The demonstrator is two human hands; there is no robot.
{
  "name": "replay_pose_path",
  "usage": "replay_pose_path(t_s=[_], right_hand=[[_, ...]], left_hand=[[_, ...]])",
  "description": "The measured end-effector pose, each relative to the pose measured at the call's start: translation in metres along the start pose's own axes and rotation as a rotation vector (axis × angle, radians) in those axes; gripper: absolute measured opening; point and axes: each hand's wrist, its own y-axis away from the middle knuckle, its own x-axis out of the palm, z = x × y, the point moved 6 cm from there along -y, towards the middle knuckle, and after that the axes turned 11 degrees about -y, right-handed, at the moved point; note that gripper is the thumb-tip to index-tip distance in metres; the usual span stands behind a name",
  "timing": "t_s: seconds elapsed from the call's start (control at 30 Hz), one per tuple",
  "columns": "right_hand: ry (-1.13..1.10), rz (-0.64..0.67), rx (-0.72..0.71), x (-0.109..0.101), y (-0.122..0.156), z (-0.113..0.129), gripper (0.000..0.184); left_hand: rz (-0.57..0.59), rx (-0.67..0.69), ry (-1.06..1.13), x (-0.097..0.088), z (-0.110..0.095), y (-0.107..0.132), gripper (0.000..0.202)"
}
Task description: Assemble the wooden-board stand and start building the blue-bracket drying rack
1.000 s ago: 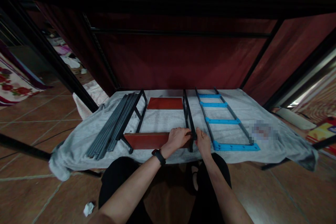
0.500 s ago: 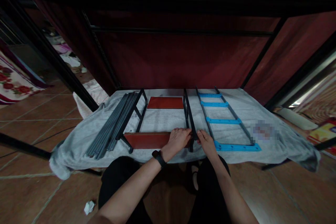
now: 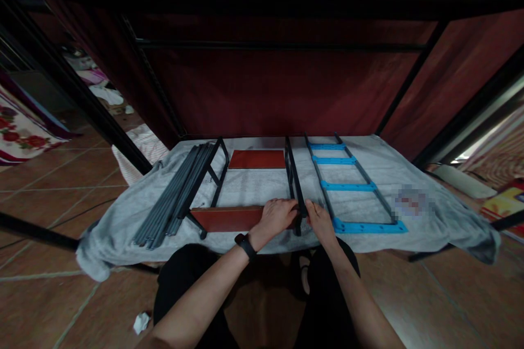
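A small rack lies on a grey cloth (image 3: 123,218): two black metal side frames, a near red-brown board (image 3: 227,218) and a far red-brown board (image 3: 257,159). My left hand (image 3: 276,217), a black watch on its wrist, is curled over the right end of the near board where it meets the right side frame (image 3: 293,182). My right hand (image 3: 319,220) presses against the same joint from the right, fingers closed on the black bar. What the fingertips pinch is hidden.
A bundle of grey metal rods (image 3: 176,193) lies left of the rack. A black frame with blue crosspieces (image 3: 347,187) lies to the right. Dark red fabric walls with black poles stand behind. A crumpled white scrap (image 3: 141,322) lies on the tiled floor.
Both hands have stayed at the joint; my right hand shifted slightly, moving out and back against the bar. The view drifted a little.
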Motion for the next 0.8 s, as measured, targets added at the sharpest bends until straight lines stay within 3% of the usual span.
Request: replay_pose_path(t_s=[0.1, 0.2, 0.43, 0.8], right_hand=[[-0.139, 0.002, 0.062, -0.001, 0.006, -0.006, 0.044], [-0.216, 0.032, 0.031, -0.001, 0.008, -0.005, 0.042], [-0.133, 0.125, -0.017, -0.002, 0.004, -0.003, 0.038], [-0.109, 0.081, 0.025, 0.002, -0.002, 0.000, 0.051]], left_hand=[[-0.021, 0.010, 0.017, -0.001, 0.000, 0.000, 0.023], [-0.032, 0.015, 0.035, 0.000, 0.000, 0.000, 0.023], [-0.032, -0.008, 0.054, -0.001, 0.001, -0.004, 0.025], [0.011, -0.058, 0.068, -0.001, 0.000, -0.006, 0.026]])
